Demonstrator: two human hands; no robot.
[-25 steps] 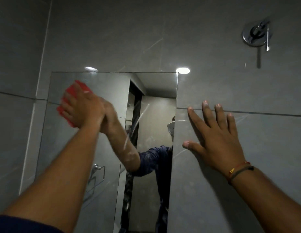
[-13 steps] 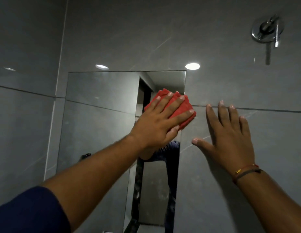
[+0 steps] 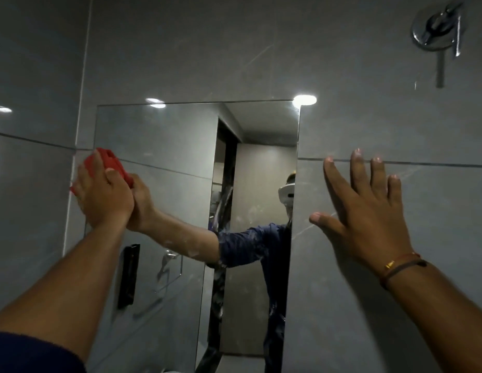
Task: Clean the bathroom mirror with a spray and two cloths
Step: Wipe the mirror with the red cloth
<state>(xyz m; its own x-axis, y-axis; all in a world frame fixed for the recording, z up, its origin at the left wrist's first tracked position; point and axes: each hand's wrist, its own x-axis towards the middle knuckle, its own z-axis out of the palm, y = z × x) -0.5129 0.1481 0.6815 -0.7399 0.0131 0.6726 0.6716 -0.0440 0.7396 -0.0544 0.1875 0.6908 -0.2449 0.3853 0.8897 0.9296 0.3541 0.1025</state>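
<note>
A: Left hand (image 3: 103, 195) status?

B: Palm flat, fingers pressed over a red cloth (image 3: 107, 164), pinning it to the mirror (image 3: 164, 146). Cloth bunched under the hand, red showing past the fingertips at 12 o'clock and a sliver at the hand's 9 o'clock edge.

A: Where on the glass?

B: Left edge of the mirror, roughly 9 o'clock of the pane, a bit above mid-height. Cloth partly overlaps the edge onto the grey tile wall (image 3: 396, 211).

A: Right hand (image 3: 363, 211)?

B: Holding nothing. Spread wide, fingers splayed, palm flat on the tile just beside the mirror's right edge, at 3 o'clock of the pane. Fingertips reach the grout line. Thread bracelets (image 3: 401, 267) on the wrist.

A: Change versus half a second ago?

B: Cloth was at the mirror's right edge then, close to the right hand. Now it's across at the left edge, so one full sweep from 3 to 9. A second ago it was also on the left, slightly higher. Right hand hasn't moved off the tile.

A: Glass condition?

B: White streaks and spatter down the middle strip, over the reflected sleeve and doorway. Left part looks clearer.

A: Anything else in view?

B: Chrome shower valve (image 3: 436, 28) on the wall at 1 o'clock, well apart from both hands.
</note>
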